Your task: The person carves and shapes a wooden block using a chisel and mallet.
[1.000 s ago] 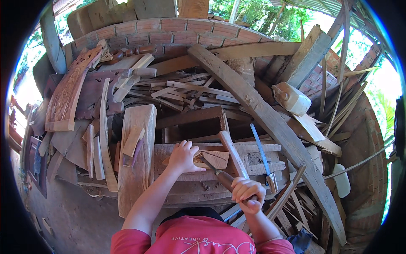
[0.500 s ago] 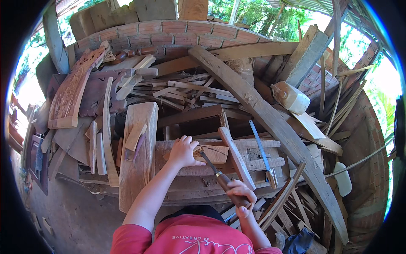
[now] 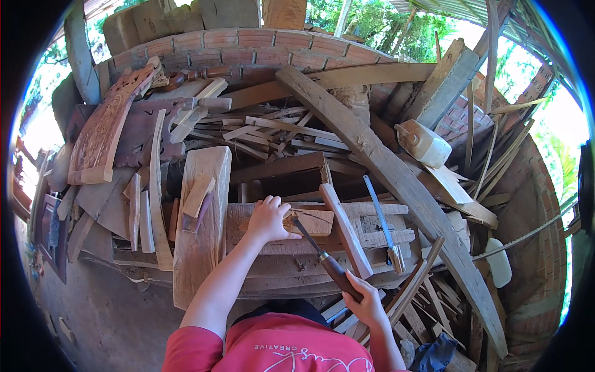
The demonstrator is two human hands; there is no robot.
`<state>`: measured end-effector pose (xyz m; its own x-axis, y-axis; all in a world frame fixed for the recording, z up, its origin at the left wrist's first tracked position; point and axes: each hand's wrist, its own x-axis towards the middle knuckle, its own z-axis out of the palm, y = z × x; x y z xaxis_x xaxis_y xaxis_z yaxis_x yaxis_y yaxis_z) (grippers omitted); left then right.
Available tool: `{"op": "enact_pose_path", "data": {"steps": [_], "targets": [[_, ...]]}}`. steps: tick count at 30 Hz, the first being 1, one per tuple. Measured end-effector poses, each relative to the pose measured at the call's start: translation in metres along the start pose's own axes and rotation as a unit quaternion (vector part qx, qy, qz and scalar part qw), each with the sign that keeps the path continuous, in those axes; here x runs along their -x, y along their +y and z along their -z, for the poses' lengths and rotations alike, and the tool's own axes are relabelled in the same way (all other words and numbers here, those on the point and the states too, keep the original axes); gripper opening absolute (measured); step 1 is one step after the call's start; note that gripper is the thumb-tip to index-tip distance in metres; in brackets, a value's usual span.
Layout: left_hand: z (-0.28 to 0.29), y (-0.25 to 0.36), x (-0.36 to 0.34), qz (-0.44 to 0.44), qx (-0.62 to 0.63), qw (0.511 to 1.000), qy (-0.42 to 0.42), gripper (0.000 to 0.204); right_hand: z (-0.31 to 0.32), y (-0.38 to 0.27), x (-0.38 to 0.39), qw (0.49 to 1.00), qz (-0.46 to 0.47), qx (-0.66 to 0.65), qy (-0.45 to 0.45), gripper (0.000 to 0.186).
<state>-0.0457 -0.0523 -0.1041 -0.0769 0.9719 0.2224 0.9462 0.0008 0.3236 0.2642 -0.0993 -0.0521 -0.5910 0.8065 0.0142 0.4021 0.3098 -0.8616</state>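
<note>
My left hand (image 3: pixel 266 221) grips a pale wood piece (image 3: pixel 316 223) lying on a rough plank bench (image 3: pixel 257 247), its thumb beside the chisel's tip. The chisel (image 3: pixel 309 239) slants from that piece down to the right, its metal blade against the wood. My right hand (image 3: pixel 364 299) is closed round the end of the dark wooden chisel handle (image 3: pixel 336 273). Just right of the piece lies a narrow pale batten (image 3: pixel 347 232). Beyond that is a long blue metal tool (image 3: pixel 381 214). A thick upright board (image 3: pixel 195 254) with small offcuts lies left of my left hand.
A long heavy beam (image 3: pixel 378 155) crosses diagonally at the right. Behind are piled sticks (image 3: pixel 291 134), a plastic jug (image 3: pixel 423 143) and a brick wall (image 3: pixel 263 40). Carved panels (image 3: pixel 111 136) lie at the left. More offcuts (image 3: pixel 434 297) are heaped below right.
My right hand has lowered and turned around the handle's end, showing more of the handle. The scene has shifted slightly in view. My left hand still holds the wood piece.
</note>
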Motion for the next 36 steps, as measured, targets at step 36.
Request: {"op": "enact_pose_path", "data": {"steps": [36], "targets": [[0.002, 0.000, -0.002, 0.002, 0.016, 1.000, 0.002, 0.071, 0.046, -0.054, -0.048, 0.965, 0.128, 0.227, -0.032, 0.046]]}}
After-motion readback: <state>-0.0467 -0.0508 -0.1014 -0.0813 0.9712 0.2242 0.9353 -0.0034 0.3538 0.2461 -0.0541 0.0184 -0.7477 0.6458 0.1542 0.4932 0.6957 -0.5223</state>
